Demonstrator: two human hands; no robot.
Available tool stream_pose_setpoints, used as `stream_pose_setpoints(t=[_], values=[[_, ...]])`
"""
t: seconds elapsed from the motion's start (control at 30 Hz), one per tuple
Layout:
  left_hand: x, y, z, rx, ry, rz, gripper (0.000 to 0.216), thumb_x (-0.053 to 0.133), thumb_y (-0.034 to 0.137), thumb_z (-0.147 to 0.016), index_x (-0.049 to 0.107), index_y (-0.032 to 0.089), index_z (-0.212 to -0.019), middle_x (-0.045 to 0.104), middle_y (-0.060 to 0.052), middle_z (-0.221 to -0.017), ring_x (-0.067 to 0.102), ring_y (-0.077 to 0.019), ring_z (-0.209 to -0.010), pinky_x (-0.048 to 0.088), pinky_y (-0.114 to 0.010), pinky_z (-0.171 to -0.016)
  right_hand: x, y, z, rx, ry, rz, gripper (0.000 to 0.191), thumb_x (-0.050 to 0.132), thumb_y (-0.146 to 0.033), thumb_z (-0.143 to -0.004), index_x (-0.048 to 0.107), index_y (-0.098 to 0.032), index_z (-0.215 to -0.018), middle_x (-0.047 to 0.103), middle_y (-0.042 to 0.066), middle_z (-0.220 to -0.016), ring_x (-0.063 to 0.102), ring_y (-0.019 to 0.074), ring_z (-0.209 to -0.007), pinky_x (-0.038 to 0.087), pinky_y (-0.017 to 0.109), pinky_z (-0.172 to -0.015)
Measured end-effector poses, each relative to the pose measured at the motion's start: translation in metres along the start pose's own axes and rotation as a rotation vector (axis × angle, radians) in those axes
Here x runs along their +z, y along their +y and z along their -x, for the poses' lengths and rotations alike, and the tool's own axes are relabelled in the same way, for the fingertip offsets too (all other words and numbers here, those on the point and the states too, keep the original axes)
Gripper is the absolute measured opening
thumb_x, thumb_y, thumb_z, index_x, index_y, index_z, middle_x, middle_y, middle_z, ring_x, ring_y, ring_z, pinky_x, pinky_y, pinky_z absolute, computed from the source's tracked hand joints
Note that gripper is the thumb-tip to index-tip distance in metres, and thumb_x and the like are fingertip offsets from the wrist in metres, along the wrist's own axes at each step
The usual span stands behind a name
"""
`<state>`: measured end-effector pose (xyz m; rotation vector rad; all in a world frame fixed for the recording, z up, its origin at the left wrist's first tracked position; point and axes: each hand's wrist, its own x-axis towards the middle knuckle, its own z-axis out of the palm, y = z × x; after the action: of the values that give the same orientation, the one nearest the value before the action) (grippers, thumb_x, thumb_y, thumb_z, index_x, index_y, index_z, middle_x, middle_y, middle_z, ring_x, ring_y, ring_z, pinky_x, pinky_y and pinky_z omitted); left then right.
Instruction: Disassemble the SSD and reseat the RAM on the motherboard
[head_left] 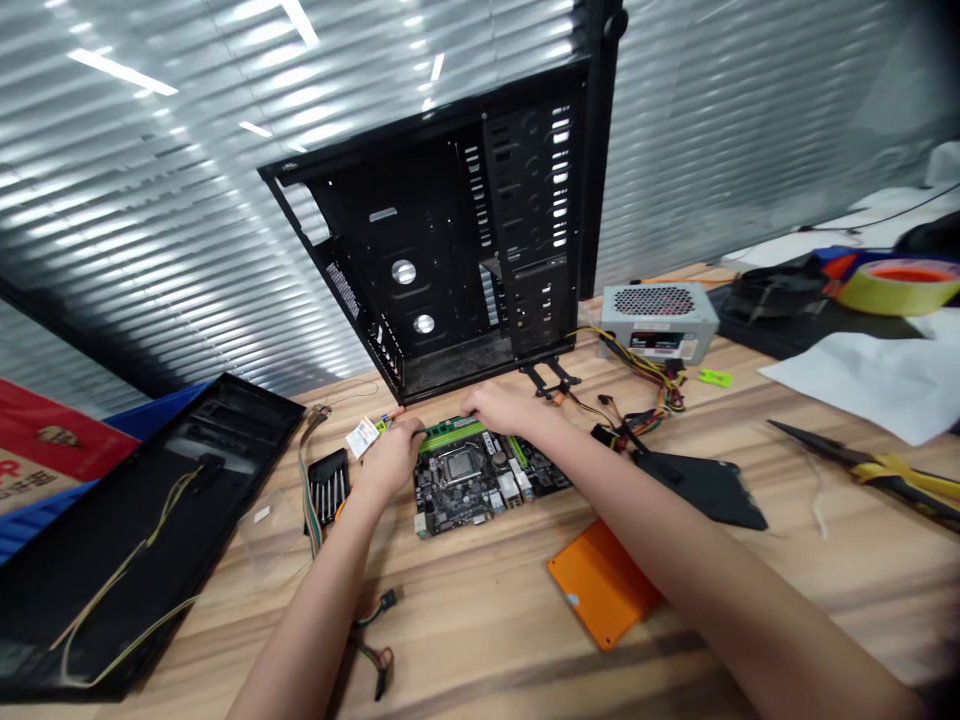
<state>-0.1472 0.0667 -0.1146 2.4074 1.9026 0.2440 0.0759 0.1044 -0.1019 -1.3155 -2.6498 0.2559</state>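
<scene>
A black motherboard point(457, 490) lies flat on the wooden table, its square CPU socket point(460, 465) facing up. Along its far edge, at the bright green slots, sits a green memory module point(448, 424). My left hand point(394, 458) has its fingers closed at the module's left end. At the other end, my right hand point(501, 405) pinches it from above, the forearm passing over the board's right side. The fingers partly cover both ends, so I cannot tell how deep the module sits in its slot.
An open black computer case point(442, 240) stands behind the board. A power supply point(660, 322) with loose cables is at right, near pliers point(847, 455). An orange plate point(600, 585) lies in front. A screwdriver set point(328, 487) and black panel point(135, 540) are left.
</scene>
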Motion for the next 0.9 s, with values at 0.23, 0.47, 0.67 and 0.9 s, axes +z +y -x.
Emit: stream_pose_setpoints(t=[0.23,0.47,0.67,0.9], values=[[0.002,-0.002,-0.002,0.014,0.019,0.043,0.020,0.044,0.022,-0.091,0.063,0.018,-0.090,0.070,-0.011,-0.091,0.065,-0.0260,-0.089,0.044,-0.031,-0.078,0.002,0.002,-0.001,0.023,0.003,-0.030,0.040,0.050,-0.010,-0.083,0.072,-0.030,-0.109,0.070,0.004,-0.112,0.063,0.0197,-0.105,0.045,0.023,-0.085],[0.003,-0.005,-0.003,0.015,0.023,0.078,0.020,0.046,0.023,-0.090,0.065,0.018,-0.089,0.070,-0.010,-0.090,0.065,-0.0241,-0.085,0.045,-0.030,-0.076,0.004,0.008,-0.004,0.044,0.025,-0.074,0.033,0.054,-0.016,-0.084,0.074,-0.031,-0.106,0.072,0.002,-0.105,0.065,0.0189,-0.100,0.046,0.021,-0.083],[0.004,-0.007,-0.004,0.004,0.022,0.095,0.022,0.045,0.023,-0.089,0.066,0.018,-0.087,0.070,-0.009,-0.085,0.066,-0.0238,-0.083,0.045,-0.031,-0.077,-0.001,0.014,-0.002,0.029,0.040,-0.119,0.032,0.056,-0.019,-0.085,0.072,-0.033,-0.109,0.072,-0.001,-0.104,0.066,0.0167,-0.098,0.046,0.019,-0.084],[0.003,-0.007,-0.004,0.002,0.017,0.098,0.021,0.046,0.024,-0.089,0.066,0.018,-0.087,0.071,-0.009,-0.085,0.066,-0.0228,-0.080,0.045,-0.030,-0.076,-0.018,0.023,0.003,0.101,0.050,-0.070,0.033,0.051,-0.020,-0.087,0.072,-0.034,-0.108,0.069,0.000,-0.112,0.064,0.0186,-0.102,0.048,0.024,-0.084]])
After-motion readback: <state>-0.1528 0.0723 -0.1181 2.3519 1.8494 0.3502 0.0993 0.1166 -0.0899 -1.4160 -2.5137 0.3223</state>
